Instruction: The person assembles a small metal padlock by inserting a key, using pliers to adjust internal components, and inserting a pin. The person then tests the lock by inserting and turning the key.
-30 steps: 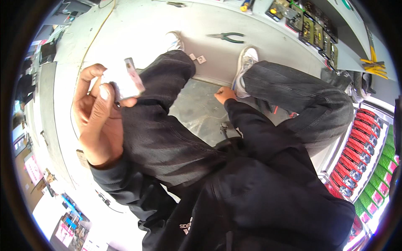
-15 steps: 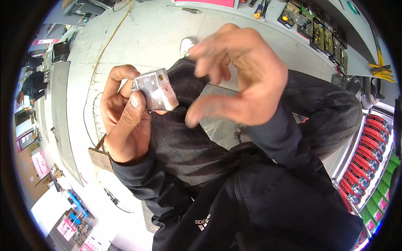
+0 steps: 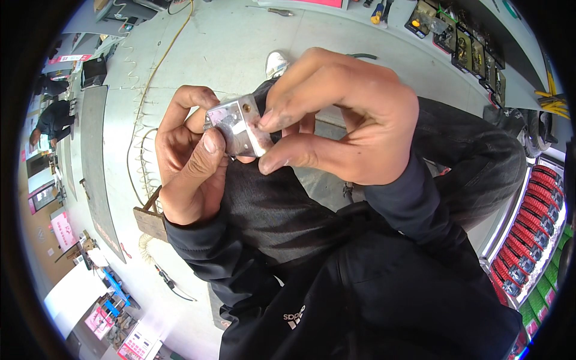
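A small silvery metal block [image 3: 241, 133] with shiny faces and a brass-coloured hole near its upper right corner is held above my lap, slightly tilted. My left hand [image 3: 193, 157] grips its left side, thumb on the front face and fingers behind. My right hand [image 3: 354, 123] comes in from the right, its index fingertip and thumb closed around the block's right-hand edge. The dull, reddish-marked side of the block is partly covered by those fingertips. The other right fingers curl behind, and their tips are partly hidden.
Dark bins [image 3: 462, 51] of small parts line the shelf at upper right. Red coiled items [image 3: 528, 222] hang in a rack at right. A screwdriver [image 3: 279, 11] lies on the floor, a coiled hose [image 3: 143, 129] runs at left, and another person [image 3: 53, 123] bends at far left.
My right hand, blurred and apart from the block before, has moved left and its fingertips have closed on the block's edge. My left hand and the block have shifted slightly right in view.
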`<state>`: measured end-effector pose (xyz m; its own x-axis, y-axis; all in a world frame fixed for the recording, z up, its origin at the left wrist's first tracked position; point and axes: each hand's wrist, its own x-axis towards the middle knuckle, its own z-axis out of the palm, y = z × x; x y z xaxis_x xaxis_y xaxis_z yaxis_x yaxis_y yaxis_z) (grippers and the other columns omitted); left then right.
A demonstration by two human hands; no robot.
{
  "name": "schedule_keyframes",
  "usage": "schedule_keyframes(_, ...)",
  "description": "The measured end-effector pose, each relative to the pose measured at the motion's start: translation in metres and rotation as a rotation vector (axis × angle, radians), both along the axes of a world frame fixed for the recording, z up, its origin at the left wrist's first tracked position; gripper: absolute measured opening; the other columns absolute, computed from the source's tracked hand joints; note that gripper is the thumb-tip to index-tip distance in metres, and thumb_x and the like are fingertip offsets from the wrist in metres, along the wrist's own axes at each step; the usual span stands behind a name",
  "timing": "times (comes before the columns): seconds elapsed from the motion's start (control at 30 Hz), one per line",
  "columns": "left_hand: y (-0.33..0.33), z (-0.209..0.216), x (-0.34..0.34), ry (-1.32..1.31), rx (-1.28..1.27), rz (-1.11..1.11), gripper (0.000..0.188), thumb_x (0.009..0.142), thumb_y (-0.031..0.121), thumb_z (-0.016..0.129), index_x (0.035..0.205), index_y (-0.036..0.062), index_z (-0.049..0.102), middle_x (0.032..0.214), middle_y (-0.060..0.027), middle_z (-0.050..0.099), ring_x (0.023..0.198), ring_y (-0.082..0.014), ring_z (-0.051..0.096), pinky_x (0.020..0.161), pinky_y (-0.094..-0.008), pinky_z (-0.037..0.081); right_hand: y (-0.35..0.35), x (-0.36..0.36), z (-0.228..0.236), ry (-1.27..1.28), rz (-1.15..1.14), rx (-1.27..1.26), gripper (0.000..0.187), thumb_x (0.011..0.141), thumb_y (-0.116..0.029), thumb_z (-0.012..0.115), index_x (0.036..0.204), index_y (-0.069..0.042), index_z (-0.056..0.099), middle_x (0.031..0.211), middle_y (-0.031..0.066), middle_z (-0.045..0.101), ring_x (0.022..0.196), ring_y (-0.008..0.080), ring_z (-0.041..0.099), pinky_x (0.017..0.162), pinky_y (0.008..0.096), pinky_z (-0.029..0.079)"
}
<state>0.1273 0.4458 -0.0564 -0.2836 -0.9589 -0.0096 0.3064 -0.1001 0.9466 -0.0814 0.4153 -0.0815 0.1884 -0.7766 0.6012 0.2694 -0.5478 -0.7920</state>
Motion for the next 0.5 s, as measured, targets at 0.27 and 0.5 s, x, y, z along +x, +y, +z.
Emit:
schedule_keyframes(0.27,-0.0047,0.0009,-0.0039,0.042,0.022,-0.041,0.047,0.093,0.011,0.065,0.130,-0.0055,0.041,0.109,-0.0166,0.064,0.098,-0.0232,0.067,0.082,-0.0310,0.055,-0.0027,-0.0009,0.0013,0.061,-0.137,-0.171,0.015,0.075,-0.003,0.081,0.086,-0.004,0.071,0.079,0.0043,0.067,0.061,0.0127,0.064,0.050,0.0242,0.049)
schedule_keyframes(0.5,-0.0027,-0.0003,-0.0036,0.006,0.007,0.010,0.044,0.094,0.011,0.065,0.129,-0.0101,0.049,0.112,-0.0216,0.068,0.090,-0.0258,0.070,0.077,-0.0322,0.057,0.0013,-0.0003,0.0029,0.165,-0.179,-0.260,0.018,0.080,0.002,0.077,0.092,0.005,0.064,0.086,0.0147,0.068,0.071,0.0169,0.065,0.061,0.0254,0.052)
